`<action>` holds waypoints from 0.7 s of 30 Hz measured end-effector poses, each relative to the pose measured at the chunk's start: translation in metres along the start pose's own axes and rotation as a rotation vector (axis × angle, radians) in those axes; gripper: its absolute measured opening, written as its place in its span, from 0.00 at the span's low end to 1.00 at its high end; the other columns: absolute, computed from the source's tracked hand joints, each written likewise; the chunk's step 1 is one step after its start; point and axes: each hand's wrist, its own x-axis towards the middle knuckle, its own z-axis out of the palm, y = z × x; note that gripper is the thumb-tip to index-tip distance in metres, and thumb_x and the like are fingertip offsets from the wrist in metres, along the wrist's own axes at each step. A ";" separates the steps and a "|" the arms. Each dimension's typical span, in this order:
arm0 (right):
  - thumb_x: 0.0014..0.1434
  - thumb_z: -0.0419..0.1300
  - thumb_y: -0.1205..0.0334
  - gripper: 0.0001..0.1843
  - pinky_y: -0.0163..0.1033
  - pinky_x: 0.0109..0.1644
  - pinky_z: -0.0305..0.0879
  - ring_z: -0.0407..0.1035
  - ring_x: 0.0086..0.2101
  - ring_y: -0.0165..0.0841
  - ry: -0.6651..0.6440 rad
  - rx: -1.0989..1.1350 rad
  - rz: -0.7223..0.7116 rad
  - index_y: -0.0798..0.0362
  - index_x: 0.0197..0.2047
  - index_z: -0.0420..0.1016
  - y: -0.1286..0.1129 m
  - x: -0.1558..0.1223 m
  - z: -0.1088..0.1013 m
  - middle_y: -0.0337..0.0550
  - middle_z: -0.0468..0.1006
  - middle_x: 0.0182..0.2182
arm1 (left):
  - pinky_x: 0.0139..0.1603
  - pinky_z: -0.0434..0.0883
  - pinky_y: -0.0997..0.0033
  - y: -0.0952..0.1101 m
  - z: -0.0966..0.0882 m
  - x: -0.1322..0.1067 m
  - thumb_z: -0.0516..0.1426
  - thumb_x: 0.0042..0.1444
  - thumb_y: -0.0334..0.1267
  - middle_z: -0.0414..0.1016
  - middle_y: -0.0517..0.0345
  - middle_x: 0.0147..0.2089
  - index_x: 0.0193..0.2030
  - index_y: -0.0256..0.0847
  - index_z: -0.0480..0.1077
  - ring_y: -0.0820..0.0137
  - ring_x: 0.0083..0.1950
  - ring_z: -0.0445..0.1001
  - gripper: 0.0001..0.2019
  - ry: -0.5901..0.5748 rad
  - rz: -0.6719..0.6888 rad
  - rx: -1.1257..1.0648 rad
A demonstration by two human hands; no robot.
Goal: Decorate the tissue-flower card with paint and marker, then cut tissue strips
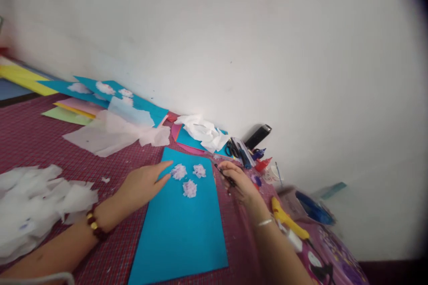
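Note:
A blue sheet of paper [183, 236] lies on the table with three crumpled whitish-lilac paper tufts near its far end: the left tuft [179, 172], the right tuft [199, 170] and the lower tuft [190, 189]. My left hand [140, 187] reaches over the sheet's left edge, thumb and fingers apart, fingertips close beside the left tuft. I cannot tell whether they touch it. Past the sheet's right edge, my right hand [242, 182] is closed round black-handled scissors [224, 175], whose thin tip points toward the far left. Its fingers partly hide the handles.
White tissue paper [33, 209] is heaped at left. Behind are tissue sheets [107, 131], blue cards with tufts [133, 102] and crumpled tissue [203, 131]. Along the right stand another pair of scissors [230, 148], a red bottle [263, 164] and a yellow glue gun [289, 220]. A wall rises behind.

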 end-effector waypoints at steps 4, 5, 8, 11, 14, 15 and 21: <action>0.57 0.58 0.55 0.09 0.31 0.21 0.54 0.50 0.16 0.24 -0.348 0.614 0.032 0.49 0.39 0.69 -0.015 -0.035 0.030 0.28 0.60 0.20 | 0.58 0.70 0.59 0.017 0.010 -0.012 0.54 0.62 0.45 0.71 0.49 0.65 0.71 0.48 0.59 0.55 0.59 0.75 0.30 0.002 0.188 0.003; 0.55 0.61 0.56 0.09 0.30 0.20 0.52 0.49 0.16 0.23 -0.428 0.763 0.065 0.49 0.39 0.70 -0.018 -0.040 0.038 0.28 0.61 0.20 | 0.58 0.70 0.60 0.021 0.013 -0.016 0.54 0.63 0.45 0.70 0.49 0.66 0.72 0.48 0.57 0.55 0.60 0.74 0.31 -0.020 0.240 0.010; 0.54 0.65 0.56 0.10 0.29 0.18 0.50 0.46 0.15 0.22 -0.521 0.981 0.161 0.50 0.37 0.72 -0.019 -0.045 0.061 0.28 0.63 0.19 | 0.54 0.71 0.61 0.029 0.021 -0.024 0.53 0.67 0.46 0.74 0.46 0.60 0.64 0.42 0.66 0.56 0.57 0.75 0.22 -0.067 0.366 0.083; 0.55 0.65 0.54 0.11 0.29 0.18 0.51 0.48 0.15 0.22 -0.427 1.060 0.178 0.50 0.35 0.70 -0.016 -0.043 0.075 0.28 0.64 0.19 | 0.40 0.70 0.65 0.030 0.024 -0.028 0.47 0.71 0.46 0.78 0.50 0.41 0.43 0.39 0.73 0.60 0.42 0.77 0.17 -0.099 0.440 0.196; 0.55 0.66 0.55 0.11 0.31 0.19 0.57 0.55 0.16 0.23 -0.298 1.037 0.109 0.49 0.37 0.70 -0.012 -0.044 0.082 0.30 0.67 0.19 | 0.32 0.65 0.68 0.030 0.023 -0.028 0.44 0.73 0.46 0.75 0.54 0.34 0.38 0.40 0.71 0.64 0.34 0.74 0.20 -0.079 0.496 0.250; 0.55 0.66 0.54 0.12 0.31 0.19 0.58 0.57 0.16 0.24 -0.254 1.010 0.080 0.50 0.38 0.71 -0.011 -0.045 0.084 0.30 0.68 0.19 | 0.31 0.64 0.68 0.031 0.024 -0.029 0.43 0.73 0.46 0.74 0.54 0.33 0.38 0.40 0.71 0.64 0.33 0.74 0.20 -0.072 0.506 0.252; 0.58 0.66 0.43 0.19 0.29 0.15 0.49 0.55 0.12 0.22 -0.025 0.764 0.039 0.51 0.35 0.70 -0.009 -0.054 0.100 0.30 0.69 0.15 | 0.29 0.61 0.68 0.040 0.027 -0.035 0.42 0.73 0.47 0.73 0.56 0.30 0.36 0.40 0.70 0.66 0.30 0.72 0.22 -0.109 0.506 0.243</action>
